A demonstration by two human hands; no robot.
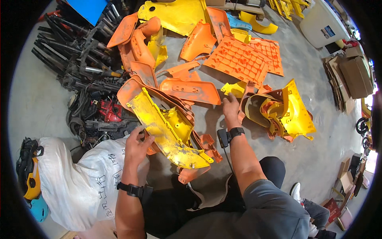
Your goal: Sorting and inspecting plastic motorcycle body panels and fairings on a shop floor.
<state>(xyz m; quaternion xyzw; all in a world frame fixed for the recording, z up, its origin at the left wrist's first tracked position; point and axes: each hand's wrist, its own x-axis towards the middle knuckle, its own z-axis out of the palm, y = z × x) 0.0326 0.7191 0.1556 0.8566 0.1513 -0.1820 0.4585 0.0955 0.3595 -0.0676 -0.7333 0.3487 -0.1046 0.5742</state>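
A long, dirt-streaked yellow plastic panel [159, 125] lies slanted on a nest of orange plastic shells [137, 89], with another yellow part [178, 121] beside it. My left hand [137, 147] is at the panel's lower left edge, its thumb and fingers bent around that edge. My right hand [231, 111] reaches forward, fingers stretched out, just left of a stack of nested yellow and orange shells [296, 113]. Beyond its fingertips is a small yellow piece [235, 89]; whether they touch it I cannot tell.
Orange grid-patterned panels [238, 59] and a large yellow panel [175, 16] lie farther back. Dark metal tubes and machine parts [85, 67] are heaped at left, above a white sack [87, 179]. Cardboard [352, 75] and a white bin [324, 24] stand right. Another person's shoe [295, 192] shows lower right.
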